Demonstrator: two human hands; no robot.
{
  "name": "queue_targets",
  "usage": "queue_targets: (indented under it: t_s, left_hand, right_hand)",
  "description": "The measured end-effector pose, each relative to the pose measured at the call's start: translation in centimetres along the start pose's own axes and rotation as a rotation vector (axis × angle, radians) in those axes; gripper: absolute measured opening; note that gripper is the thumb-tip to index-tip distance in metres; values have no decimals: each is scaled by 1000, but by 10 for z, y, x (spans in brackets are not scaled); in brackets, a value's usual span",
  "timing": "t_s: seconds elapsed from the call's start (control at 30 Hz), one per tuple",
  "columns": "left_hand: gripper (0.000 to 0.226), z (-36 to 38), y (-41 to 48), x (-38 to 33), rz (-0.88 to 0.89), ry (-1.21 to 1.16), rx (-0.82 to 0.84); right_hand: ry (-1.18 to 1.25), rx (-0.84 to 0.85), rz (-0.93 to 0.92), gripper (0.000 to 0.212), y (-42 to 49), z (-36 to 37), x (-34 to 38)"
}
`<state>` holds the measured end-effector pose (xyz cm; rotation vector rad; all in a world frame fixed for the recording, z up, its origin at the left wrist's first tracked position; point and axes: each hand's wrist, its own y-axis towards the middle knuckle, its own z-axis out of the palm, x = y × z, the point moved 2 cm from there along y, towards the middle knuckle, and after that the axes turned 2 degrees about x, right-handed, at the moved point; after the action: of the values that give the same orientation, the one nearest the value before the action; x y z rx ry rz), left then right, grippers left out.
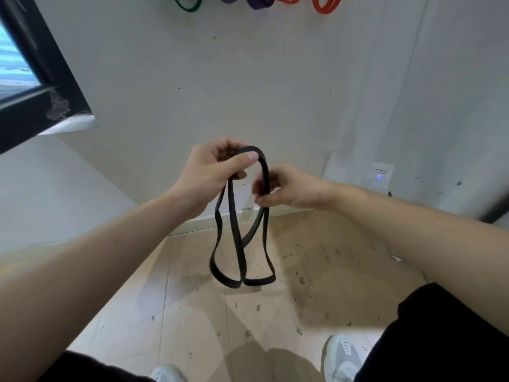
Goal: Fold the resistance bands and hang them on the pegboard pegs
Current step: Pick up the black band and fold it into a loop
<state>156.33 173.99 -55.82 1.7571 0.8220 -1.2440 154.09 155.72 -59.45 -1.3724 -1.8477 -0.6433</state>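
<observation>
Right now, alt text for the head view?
Two hands hold a black resistance band folded into hanging loops: left hand grips the top, right hand pinches one strand. Green, purple and red bands hang on the wall above.

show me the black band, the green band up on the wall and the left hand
black band [236,238]: head view, on its middle hanging strand
green band [188,8]: head view, bottom of its loop at the top edge
left hand [209,172]: head view, middle of the hand

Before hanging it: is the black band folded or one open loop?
Folded: black band hangs as two loops from the left hand; right hand pinches it.
</observation>
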Motion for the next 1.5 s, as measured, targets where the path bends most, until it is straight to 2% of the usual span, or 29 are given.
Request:
queue_targets:
  t_s: [0.1,0.2,0.37,0.53,0.7,0.9,1.0,1.17,1.37,1.5]
  left_hand:
    - [6,-15,1,-4,19,-12,-76]
    - [11,-29,-1,0,-10,-1,-88]
    - [16,-36,-6,12,-59,30,-34]
    - [30,-29,-11,11,-51,-4,46]
    - [18,-24,-11,10,-30,-16,24]
    - [18,-17,-11,9,-23,-53,34]
    - [29,-16,-12,10,-44,-79,52]
    - [21,-11,-17,17,-55,-54,96]
    - [39,2,-25,33,-84,36,230]
    - [49,23,-30,53,-185,81,305]
  right_hand:
    - [-11,48,35,12,4,10,-9]
    - [112,-37,41,16,2,-2,1]
    - [167,-128,-55,19,-6,-18,23]
    - [75,-181,-148,25,-14,-26,41]
    - [-77,-217,-212,26,-17,-30,47]
    - [-165,-134,-248,50,-21,-27,55]
    - [-183,-99,-261,43,-24,-29,58]
    - [-260,-151,-248,34,-28,-32,60]
    - [-238,-203,-311,20,-34,-40,66]
    - [-143,-220,-350,18,-36,-42,70]
